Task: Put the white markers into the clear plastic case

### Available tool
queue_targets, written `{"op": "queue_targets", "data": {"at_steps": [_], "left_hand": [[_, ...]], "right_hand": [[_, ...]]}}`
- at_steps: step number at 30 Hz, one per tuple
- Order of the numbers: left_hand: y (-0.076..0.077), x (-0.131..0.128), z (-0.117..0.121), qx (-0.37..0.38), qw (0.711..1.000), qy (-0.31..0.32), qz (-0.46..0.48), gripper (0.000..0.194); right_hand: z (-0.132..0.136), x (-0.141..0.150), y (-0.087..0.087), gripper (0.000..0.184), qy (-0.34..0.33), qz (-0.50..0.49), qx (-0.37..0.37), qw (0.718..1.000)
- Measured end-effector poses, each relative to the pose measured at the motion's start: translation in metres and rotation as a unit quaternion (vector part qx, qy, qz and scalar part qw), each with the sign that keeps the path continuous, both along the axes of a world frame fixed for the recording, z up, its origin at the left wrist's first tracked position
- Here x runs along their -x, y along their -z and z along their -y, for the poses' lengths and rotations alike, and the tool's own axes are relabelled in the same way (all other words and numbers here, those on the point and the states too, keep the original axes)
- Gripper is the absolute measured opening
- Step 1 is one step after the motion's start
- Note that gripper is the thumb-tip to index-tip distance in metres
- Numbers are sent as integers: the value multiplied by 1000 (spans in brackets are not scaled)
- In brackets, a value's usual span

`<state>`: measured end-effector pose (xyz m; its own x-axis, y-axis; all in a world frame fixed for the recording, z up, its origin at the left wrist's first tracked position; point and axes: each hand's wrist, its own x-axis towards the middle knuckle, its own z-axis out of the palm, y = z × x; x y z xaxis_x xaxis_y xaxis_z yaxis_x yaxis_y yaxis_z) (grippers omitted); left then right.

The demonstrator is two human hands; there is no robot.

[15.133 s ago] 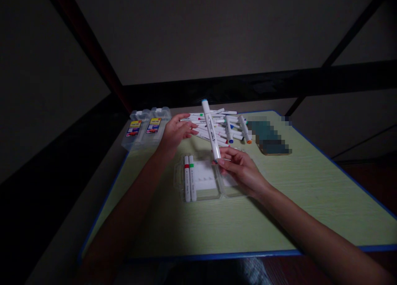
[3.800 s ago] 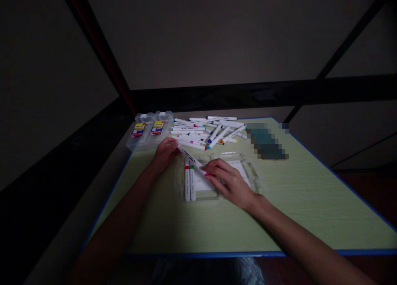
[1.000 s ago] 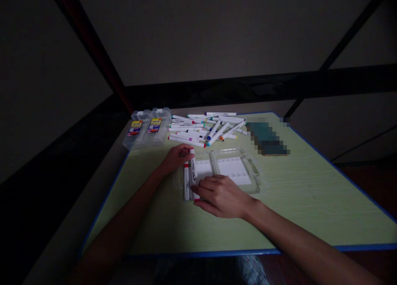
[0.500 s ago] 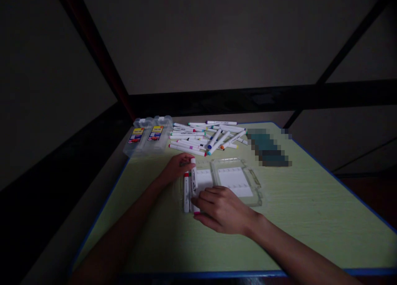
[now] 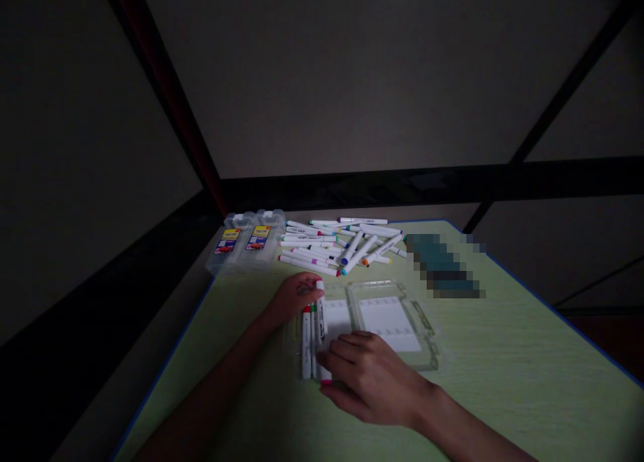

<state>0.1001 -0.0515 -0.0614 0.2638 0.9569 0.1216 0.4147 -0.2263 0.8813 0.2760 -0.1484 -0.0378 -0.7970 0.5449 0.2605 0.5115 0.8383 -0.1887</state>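
Observation:
A white marker (image 5: 320, 321) with a pink end lies lengthwise over the left half of an open clear plastic case (image 5: 430, 365). My left hand (image 5: 294, 300) pinches its far end between thumb and fingers. At the near end, by the pink tip, the curled fingers of my right hand (image 5: 375, 376) grip the same marker. Just left of it, two more markers rest side by side in the case, a red-capped marker (image 5: 306, 344) and a green-capped marker (image 5: 314, 348). White printed paper (image 5: 390, 324) shows through the case; my right hand covers part of it.
Behind the case lies a loose pile of white markers (image 5: 329, 241) with coloured caps. Two clear cases with labels (image 5: 259, 237) stand at the back left. A blurred-out dark teal object (image 5: 437, 261) lies at the right. The green table (image 5: 508, 361) has a blue edge.
My view has tilted upward, so everything sits lower in the picture. The held marker has shifted slightly right, away from the two beside it, showing more of the green-capped one.

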Motion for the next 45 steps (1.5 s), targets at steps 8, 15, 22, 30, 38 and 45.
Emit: {"op": "queue_targets", "data": {"at_steps": [8,15,22,30,38,45], "left_hand": [[-3,-4,2,4,1000,-17,-6,21],[-6,-5,2,1,1000,-24,-18,20],[-6,-5,2,-6,999,-25,-18,18],[3,-3,1,-9,1000,-24,-16,22],[6,-1,0,-7,1000,-13,8,22],[10,0,-1,-2,1000,-27,13,23]], "right_hand": [[0,1,1,22,4,-10,35,999],[-1,0,-3,21,6,-13,78,997],[0,-1,-2,20,8,-26,84,996],[-2,0,-2,15,12,-8,82,997],[-2,2,-4,15,12,24,62,998],[-5,1,7,24,-3,32,13,999]]}}
